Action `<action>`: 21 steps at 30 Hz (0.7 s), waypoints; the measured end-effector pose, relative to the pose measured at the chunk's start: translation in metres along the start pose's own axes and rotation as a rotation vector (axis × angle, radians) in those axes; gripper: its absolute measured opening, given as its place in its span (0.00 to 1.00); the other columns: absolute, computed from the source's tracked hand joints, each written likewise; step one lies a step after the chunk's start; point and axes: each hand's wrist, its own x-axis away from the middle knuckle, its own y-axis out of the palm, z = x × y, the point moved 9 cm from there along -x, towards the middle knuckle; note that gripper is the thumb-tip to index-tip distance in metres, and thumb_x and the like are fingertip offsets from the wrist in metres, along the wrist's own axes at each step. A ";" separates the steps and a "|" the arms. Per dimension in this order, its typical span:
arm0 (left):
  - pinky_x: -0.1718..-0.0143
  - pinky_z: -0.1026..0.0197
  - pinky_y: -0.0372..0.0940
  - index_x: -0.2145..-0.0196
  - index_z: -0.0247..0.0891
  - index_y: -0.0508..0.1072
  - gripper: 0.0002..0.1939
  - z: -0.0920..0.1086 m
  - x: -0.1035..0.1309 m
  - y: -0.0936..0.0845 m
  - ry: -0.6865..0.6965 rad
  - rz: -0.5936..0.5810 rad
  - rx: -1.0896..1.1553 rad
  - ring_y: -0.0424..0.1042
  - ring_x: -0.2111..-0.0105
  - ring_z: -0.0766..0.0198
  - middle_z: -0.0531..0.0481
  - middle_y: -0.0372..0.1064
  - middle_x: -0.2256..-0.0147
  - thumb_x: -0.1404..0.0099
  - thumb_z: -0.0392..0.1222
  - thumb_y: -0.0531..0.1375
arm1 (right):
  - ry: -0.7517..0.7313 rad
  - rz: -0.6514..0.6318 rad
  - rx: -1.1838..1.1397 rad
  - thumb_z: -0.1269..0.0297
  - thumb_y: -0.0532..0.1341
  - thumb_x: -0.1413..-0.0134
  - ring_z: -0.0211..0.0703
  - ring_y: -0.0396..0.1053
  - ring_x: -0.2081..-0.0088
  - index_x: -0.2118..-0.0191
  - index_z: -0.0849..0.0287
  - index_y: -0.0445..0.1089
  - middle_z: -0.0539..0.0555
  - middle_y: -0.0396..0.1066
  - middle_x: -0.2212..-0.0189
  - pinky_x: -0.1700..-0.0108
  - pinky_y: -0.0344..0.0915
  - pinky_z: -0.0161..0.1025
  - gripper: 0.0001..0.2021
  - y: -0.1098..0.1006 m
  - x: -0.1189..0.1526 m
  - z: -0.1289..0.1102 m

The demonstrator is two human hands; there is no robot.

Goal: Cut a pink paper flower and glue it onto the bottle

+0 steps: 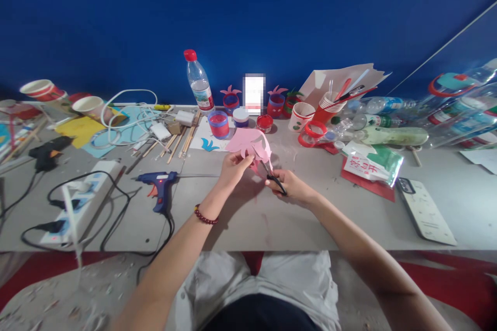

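My left hand [237, 163] pinches a sheet of pink paper [248, 140] above the table. Black-handled scissors [276, 184] are gripped in my right hand [292, 186], their blades at the lower right part of the paper. A strip of the paper hangs down beside the blades. Just behind the paper stand a painted blue and red cup [219, 125], a white-lidded paint jar [240, 117] and a red paint pot [264, 123]. To the left of the paper, a blue leaf-shaped cutout [209, 145] lies on a white sheet.
A blue glue gun [159, 186] with its cord lies left of my forearm, near a white power strip [83, 201]. An upright plastic bottle [200, 83] stands at the back. At the right are a phone [426, 212], a cup of brushes [329, 107] and several plastic bottles [392, 135].
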 end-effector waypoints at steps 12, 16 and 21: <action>0.68 0.61 0.64 0.77 0.36 0.75 0.11 0.002 0.002 0.004 0.031 -0.046 -0.028 0.68 0.75 0.66 0.52 0.71 0.78 0.46 0.47 0.66 | -0.036 -0.032 -0.004 0.41 0.66 0.52 0.28 0.49 0.85 0.68 0.57 0.60 0.42 0.57 0.84 0.84 0.44 0.29 0.24 0.001 -0.002 0.001; 0.68 0.61 0.65 0.77 0.36 0.75 0.11 0.002 0.001 0.004 0.037 -0.046 -0.026 0.68 0.75 0.65 0.51 0.72 0.77 0.46 0.47 0.66 | -0.042 -0.023 0.016 0.41 0.66 0.52 0.28 0.48 0.84 0.69 0.57 0.61 0.41 0.56 0.84 0.83 0.44 0.29 0.23 0.000 -0.001 -0.001; 0.67 0.61 0.65 0.77 0.36 0.75 0.12 0.002 0.001 0.004 0.041 -0.052 -0.033 0.68 0.74 0.65 0.51 0.72 0.77 0.45 0.48 0.65 | -0.033 -0.016 0.032 0.41 0.65 0.51 0.27 0.47 0.84 0.70 0.57 0.59 0.41 0.56 0.84 0.83 0.43 0.29 0.24 0.000 0.000 -0.002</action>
